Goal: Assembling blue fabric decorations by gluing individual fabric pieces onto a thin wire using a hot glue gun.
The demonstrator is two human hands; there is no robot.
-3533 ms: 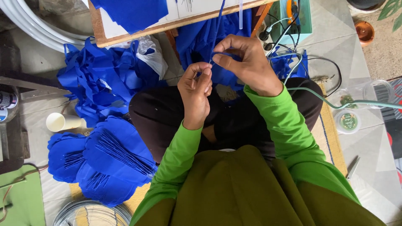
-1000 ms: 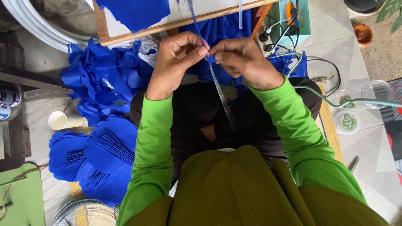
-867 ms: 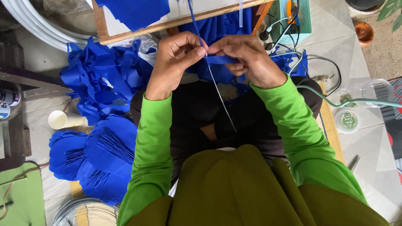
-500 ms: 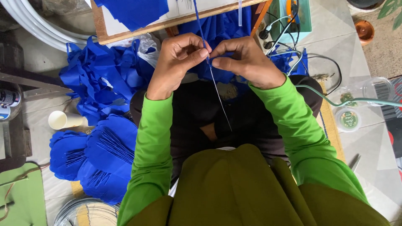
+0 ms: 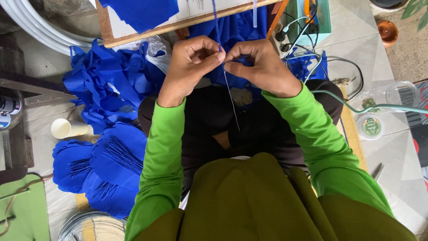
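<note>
At far left of the frame, a dark can with a pale label band (image 5: 9,109) stands at the edge; its print is not legible. Just right of it a cream paper cup (image 5: 67,128) lies on its side, and below that a fan-folded stack of blue cut pieces (image 5: 104,167) rests on the floor, with a loose heap of blue scraps (image 5: 111,87) above it. At upper centre a wooden board (image 5: 178,27) carries more blue material. Below the board, the left hand (image 5: 189,67) is closed, thumb and forefinger pinched on a thin wire (image 5: 232,105); the right hand (image 5: 263,67) is likewise closed in a pinch on the same wire, fingertips nearly touching those of the left. The wire's long axis runs near vertical in the frame: a blue-wrapped upper section (image 5: 215,18) rises from the pinch toward the top edge, and the bare lower section hangs down and slightly right over the lap. Both hands are equally near the wire. At right, a round clear lid with a green label (image 5: 371,126) lies on the tiled floor beside a clear plastic cup (image 5: 401,93).
</note>
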